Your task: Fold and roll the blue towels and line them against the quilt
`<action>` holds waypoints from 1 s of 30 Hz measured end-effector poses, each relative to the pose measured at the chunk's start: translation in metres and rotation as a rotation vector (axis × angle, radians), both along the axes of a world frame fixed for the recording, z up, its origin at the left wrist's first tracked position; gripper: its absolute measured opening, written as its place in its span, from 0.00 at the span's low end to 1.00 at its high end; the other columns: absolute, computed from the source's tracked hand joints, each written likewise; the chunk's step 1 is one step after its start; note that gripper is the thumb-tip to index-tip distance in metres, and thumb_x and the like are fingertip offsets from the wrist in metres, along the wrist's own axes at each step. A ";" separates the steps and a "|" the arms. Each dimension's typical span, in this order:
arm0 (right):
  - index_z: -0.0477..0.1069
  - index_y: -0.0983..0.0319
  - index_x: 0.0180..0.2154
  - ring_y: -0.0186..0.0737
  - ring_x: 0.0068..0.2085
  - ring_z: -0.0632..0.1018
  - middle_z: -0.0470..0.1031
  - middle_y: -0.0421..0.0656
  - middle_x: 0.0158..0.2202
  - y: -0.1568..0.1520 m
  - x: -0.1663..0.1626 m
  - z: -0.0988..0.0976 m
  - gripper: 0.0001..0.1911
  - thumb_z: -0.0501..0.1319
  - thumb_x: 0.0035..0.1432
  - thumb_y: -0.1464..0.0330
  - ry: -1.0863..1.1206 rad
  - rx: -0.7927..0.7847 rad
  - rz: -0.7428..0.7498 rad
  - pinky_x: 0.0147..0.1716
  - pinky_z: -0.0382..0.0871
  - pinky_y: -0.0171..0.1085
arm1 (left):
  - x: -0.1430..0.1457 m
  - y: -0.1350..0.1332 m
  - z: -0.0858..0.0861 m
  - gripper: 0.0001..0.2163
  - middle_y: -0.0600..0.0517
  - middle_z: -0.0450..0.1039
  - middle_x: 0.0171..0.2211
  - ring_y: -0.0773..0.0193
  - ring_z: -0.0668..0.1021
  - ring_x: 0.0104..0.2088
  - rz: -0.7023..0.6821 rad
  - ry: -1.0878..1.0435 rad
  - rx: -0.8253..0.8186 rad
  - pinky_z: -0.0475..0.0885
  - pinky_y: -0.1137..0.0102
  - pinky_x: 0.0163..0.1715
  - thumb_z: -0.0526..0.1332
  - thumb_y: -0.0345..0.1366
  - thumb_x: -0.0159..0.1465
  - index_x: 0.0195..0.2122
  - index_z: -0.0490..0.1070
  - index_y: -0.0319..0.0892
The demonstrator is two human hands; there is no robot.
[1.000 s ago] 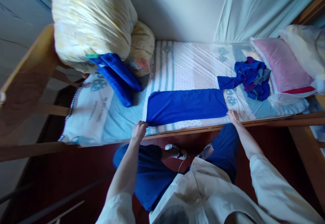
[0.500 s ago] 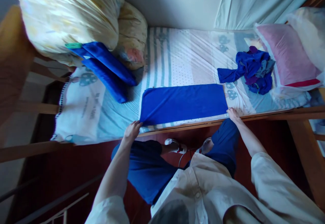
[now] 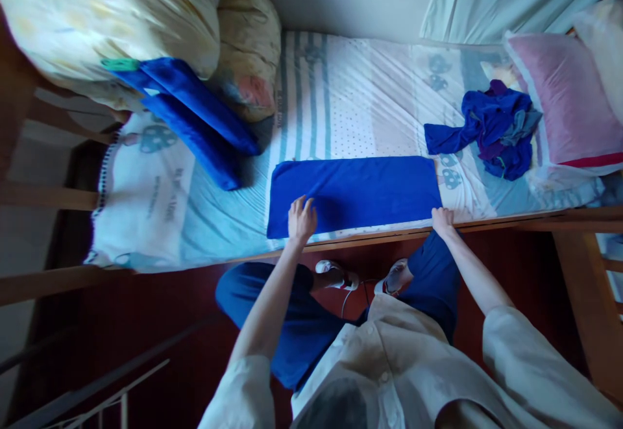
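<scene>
A blue towel [image 3: 370, 189] lies flat and oblong along the near edge of the bed. My left hand [image 3: 302, 220] is over its left part, fingers apart and slightly bent, with nothing held; whether the fingertips touch the fabric I cannot tell. At the towel's near right corner, my right hand [image 3: 442, 220] is closed on the edge. Long folded blue cloths [image 3: 204, 124] lie to the left, one end against a big yellowish bundle. On the right is a crumpled pile of blue and purple cloths [image 3: 501, 127].
The bed [image 3: 350, 104] has a patterned sheet and a wooden side rail [image 3: 370, 237]. A pink pillow [image 3: 559, 98] is at the right end, and the yellowish bundle [image 3: 160, 13] fills the back left. A curtain [image 3: 491, 0] hangs behind.
My left hand has let go of the towel's near left corner and moved right, over the towel. My right hand stays at its corner. The view has shifted slightly.
</scene>
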State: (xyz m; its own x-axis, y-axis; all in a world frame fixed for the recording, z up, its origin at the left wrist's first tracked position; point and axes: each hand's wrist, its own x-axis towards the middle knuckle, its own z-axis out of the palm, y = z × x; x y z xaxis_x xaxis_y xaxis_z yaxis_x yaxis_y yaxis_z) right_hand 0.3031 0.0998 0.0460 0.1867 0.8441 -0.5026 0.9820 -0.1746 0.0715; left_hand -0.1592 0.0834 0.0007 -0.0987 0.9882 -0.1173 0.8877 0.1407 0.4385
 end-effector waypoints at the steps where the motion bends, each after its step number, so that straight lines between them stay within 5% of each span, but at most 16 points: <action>1: 0.81 0.67 0.45 0.59 0.57 0.79 0.81 0.64 0.46 0.002 -0.016 -0.002 0.17 0.55 0.64 0.80 -0.006 0.000 0.010 0.57 0.70 0.51 | 0.018 0.002 -0.006 0.22 0.34 0.64 0.67 0.44 0.66 0.68 0.047 -0.044 0.011 0.61 0.49 0.67 0.52 0.34 0.69 0.62 0.70 0.37; 6: 0.73 0.65 0.61 0.54 0.65 0.73 0.72 0.56 0.64 0.009 -0.141 -0.034 0.27 0.53 0.63 0.80 0.440 0.212 0.139 0.65 0.67 0.52 | 0.066 -0.001 -0.041 0.25 0.34 0.55 0.72 0.48 0.52 0.75 0.207 -0.143 0.071 0.48 0.46 0.72 0.49 0.35 0.70 0.66 0.66 0.34; 11: 0.65 0.62 0.68 0.44 0.73 0.62 0.62 0.46 0.72 0.014 -0.280 -0.088 0.28 0.49 0.70 0.72 0.922 0.317 0.329 0.73 0.58 0.45 | 0.056 -0.005 -0.065 0.26 0.36 0.56 0.72 0.47 0.53 0.75 0.234 -0.175 0.072 0.47 0.43 0.72 0.50 0.36 0.69 0.67 0.65 0.38; 14: 0.65 0.66 0.68 0.42 0.74 0.59 0.62 0.48 0.71 0.019 -0.315 -0.107 0.28 0.47 0.70 0.73 1.006 0.316 0.401 0.74 0.54 0.46 | 0.051 -0.005 -0.071 0.25 0.36 0.56 0.72 0.46 0.53 0.75 0.229 -0.168 0.041 0.49 0.42 0.72 0.51 0.37 0.70 0.67 0.65 0.39; 20: 0.65 0.66 0.68 0.38 0.74 0.59 0.63 0.47 0.71 0.032 -0.275 -0.111 0.29 0.45 0.70 0.73 1.029 0.338 0.408 0.74 0.54 0.46 | 0.055 -0.007 -0.073 0.25 0.37 0.59 0.71 0.48 0.55 0.75 0.221 -0.066 0.099 0.50 0.44 0.72 0.51 0.36 0.70 0.66 0.66 0.38; 30: 0.64 0.62 0.69 0.41 0.73 0.60 0.64 0.47 0.70 0.044 -0.110 -0.107 0.29 0.46 0.71 0.68 0.755 0.498 0.167 0.74 0.55 0.49 | 0.053 -0.006 -0.075 0.28 0.39 0.54 0.73 0.48 0.51 0.75 0.224 -0.068 0.038 0.47 0.43 0.72 0.51 0.33 0.68 0.70 0.61 0.40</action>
